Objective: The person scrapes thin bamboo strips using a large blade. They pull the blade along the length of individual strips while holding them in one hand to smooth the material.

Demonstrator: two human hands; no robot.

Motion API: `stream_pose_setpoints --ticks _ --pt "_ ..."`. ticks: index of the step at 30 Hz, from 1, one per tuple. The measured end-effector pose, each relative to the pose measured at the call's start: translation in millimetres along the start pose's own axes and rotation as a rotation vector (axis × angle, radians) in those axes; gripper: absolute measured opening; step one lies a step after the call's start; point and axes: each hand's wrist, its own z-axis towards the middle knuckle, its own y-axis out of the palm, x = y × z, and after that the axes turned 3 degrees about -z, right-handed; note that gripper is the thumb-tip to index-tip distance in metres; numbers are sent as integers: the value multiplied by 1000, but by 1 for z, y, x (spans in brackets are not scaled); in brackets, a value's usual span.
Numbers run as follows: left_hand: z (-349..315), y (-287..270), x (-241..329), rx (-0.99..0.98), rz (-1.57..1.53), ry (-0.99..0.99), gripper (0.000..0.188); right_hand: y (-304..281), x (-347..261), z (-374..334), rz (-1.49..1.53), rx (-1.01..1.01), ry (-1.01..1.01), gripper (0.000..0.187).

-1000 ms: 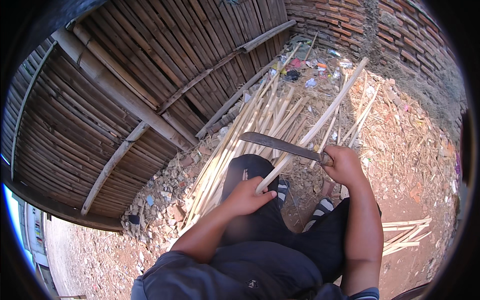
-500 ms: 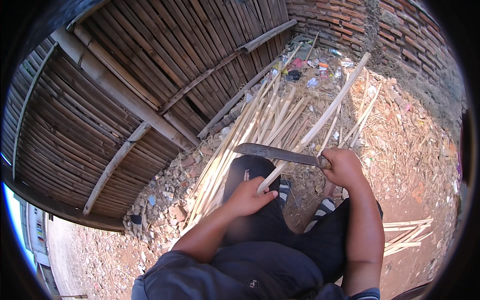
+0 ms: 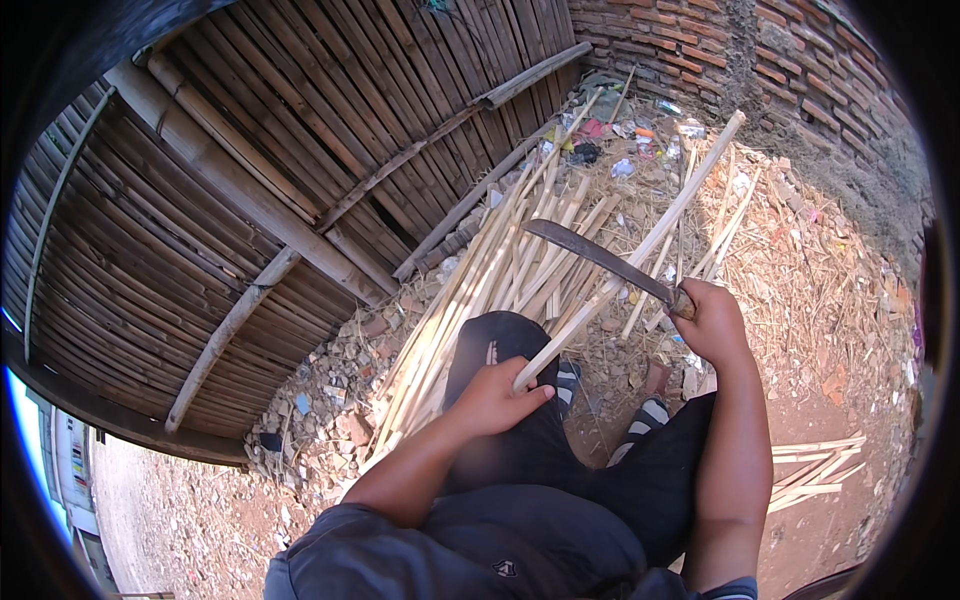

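My left hand (image 3: 497,397) is closed round the near end of a long pale bamboo strip (image 3: 655,235), close to my left knee. The strip slants up and away to the right. In my right hand (image 3: 710,318) is the handle of a machete (image 3: 600,258), its dark blade pointing left and away. That blade crosses over the strip around its middle; whether it touches the wood I cannot tell. Under and beyond the blade lies a pile of split bamboo strips (image 3: 490,265), left of the held one.
A bamboo slat wall (image 3: 330,110) leans along the left, with rubble at its foot. At the back stands a brick wall (image 3: 690,50), with scattered litter (image 3: 622,167) before it. Shorter bamboo pieces (image 3: 815,470) lie on the dirt at right. My sandalled feet (image 3: 640,425) are below.
My right hand has moved away and to the right along the strip, and the machete's tip now points farther away. The left hand and the strip have barely shifted.
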Motion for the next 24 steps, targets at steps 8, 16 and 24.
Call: stream_pose_setpoints --ticks 8,16,24 --pt "-3 -1 -2 19 23 30 39 10 -35 -4 -40 -118 -185 22" --pt "-1 1 -4 20 -4 57 38 -6 12 0 74 35 132 27" --pt "-2 0 -5 8 -14 34 37 14 -31 -3 -15 -140 -178 27"
